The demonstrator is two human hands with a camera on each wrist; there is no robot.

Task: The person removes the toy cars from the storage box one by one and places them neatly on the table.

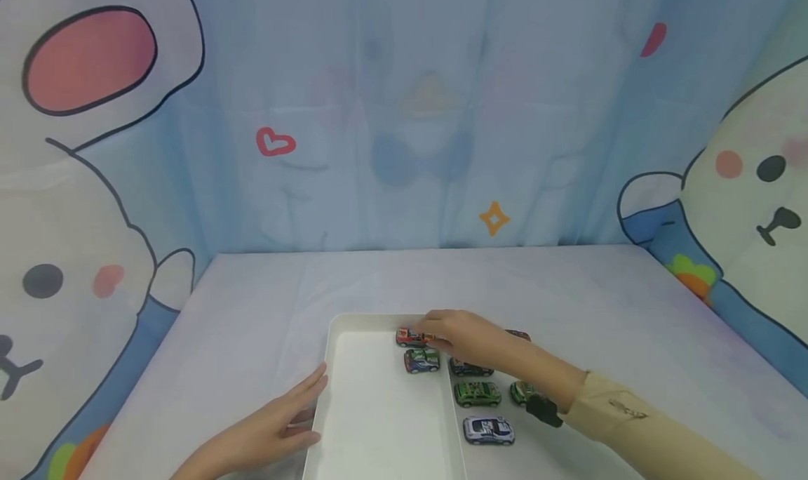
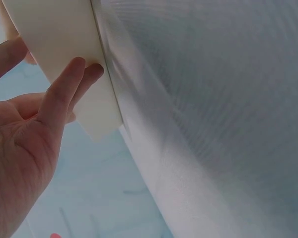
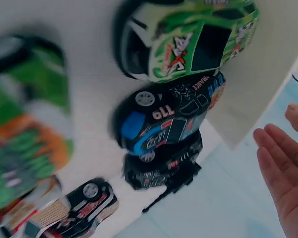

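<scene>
A white tray lies on the table. My left hand touches its left wall with extended fingers, which the left wrist view shows against the tray's side. My right hand reaches over the far right corner, its fingertips at the right end of a red-orange toy car inside. That hand shows extended fingers and a separate thumb in the right wrist view; the tray wall hides the red car there. Nearer me in the tray sits a green toy car.
Right of the tray stand a black toy car, a green one, a silver-and-blue one and another green one, partly behind my forearm. A black vehicle with a gun barrel appears in the right wrist view.
</scene>
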